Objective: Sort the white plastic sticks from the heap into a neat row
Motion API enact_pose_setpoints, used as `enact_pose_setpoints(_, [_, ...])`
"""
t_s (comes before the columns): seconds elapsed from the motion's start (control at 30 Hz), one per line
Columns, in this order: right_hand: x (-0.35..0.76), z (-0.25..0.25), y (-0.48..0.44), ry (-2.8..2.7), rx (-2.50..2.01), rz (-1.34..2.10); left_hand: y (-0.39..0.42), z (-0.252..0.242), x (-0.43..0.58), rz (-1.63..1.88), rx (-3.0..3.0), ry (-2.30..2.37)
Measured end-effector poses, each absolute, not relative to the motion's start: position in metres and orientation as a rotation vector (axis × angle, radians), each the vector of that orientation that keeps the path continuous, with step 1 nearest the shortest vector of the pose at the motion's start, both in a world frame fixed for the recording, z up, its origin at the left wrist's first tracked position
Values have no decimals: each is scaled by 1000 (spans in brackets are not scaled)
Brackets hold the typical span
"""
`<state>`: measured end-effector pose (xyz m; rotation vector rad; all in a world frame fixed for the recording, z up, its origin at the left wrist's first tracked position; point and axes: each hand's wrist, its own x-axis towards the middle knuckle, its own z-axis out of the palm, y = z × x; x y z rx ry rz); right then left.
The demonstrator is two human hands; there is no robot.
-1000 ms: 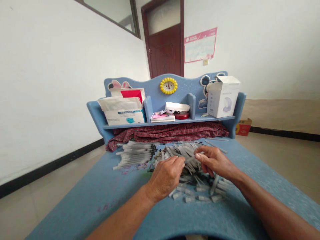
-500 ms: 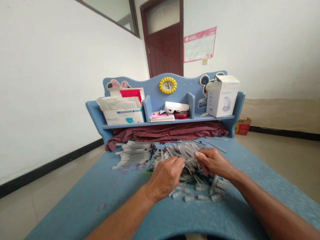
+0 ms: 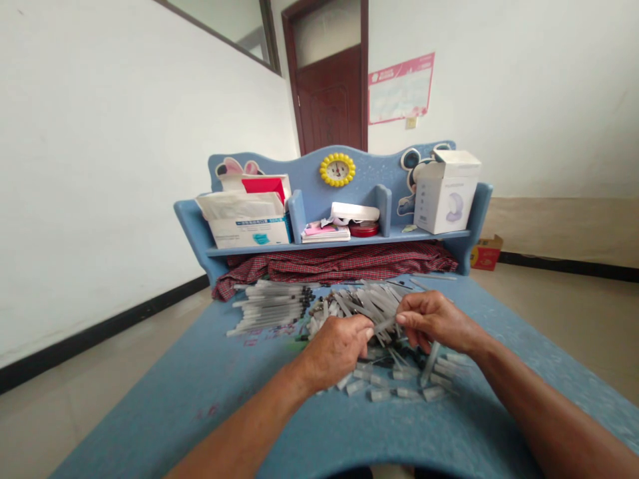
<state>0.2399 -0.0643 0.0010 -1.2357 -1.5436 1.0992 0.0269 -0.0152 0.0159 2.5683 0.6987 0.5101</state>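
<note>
Over a heap of translucent plastic tubes [image 3: 367,299] my two hands face each other. My left hand [image 3: 342,346] is closed in a pinch at one end of a pale translucent tube [image 3: 385,325]. The fingers of my right hand [image 3: 432,319] are pinched at its other end. Short clear caps [image 3: 380,395] lie on the near side of the heap, below my hands. To the left, longer tubes with dark ends [image 3: 269,309] lie side by side in a row. Small dark pieces among the heap are partly hidden by my hands.
At the back of the blue table [image 3: 224,399] stands a blue shelf [image 3: 294,209] with a mask box [image 3: 249,229], a white box [image 3: 446,193], a red tin [image 3: 364,229] and a yellow clock [image 3: 337,170]. Checked cloth [image 3: 324,263] is bunched beneath it.
My right hand has moved slightly to the right, away from my left hand. More of the tube shows between them.
</note>
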Motion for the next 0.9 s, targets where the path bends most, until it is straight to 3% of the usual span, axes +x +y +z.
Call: enact_pose_setpoints(0.9, [241,5,-66,-1597,-1298,1015,-17,18,30,474,2466,752])
